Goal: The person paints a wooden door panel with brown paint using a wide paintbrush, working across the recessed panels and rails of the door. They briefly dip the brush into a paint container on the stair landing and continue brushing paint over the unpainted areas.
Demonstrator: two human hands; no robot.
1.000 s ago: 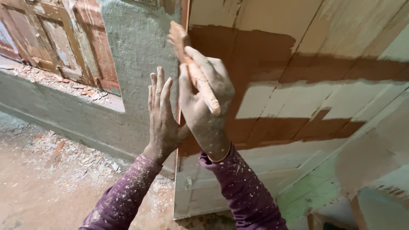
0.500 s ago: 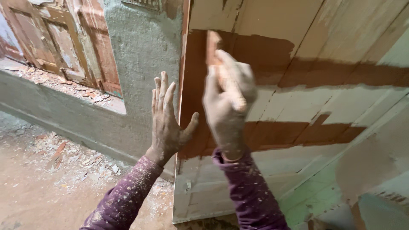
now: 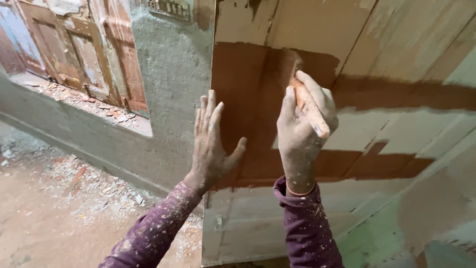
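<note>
The paintbrush [image 3: 308, 106] sat gripped in the right hand [image 3: 303, 130], fingers curled tight round its handle, bristles pressed against the wooden door panel [image 3: 258, 89] in the upper part of its brown band. The left hand [image 3: 210, 144] lay flat on the panel's left edge, fingers together, thumb spread. On the panel, wet brown paint [image 3: 238, 99] covered a broad stretch near the brush and a streak to its right; the boards above, below and further right looked pale and unpainted, so most seemed left. Left of the panel stood a rough grey wall [image 3: 168, 89].
</note>
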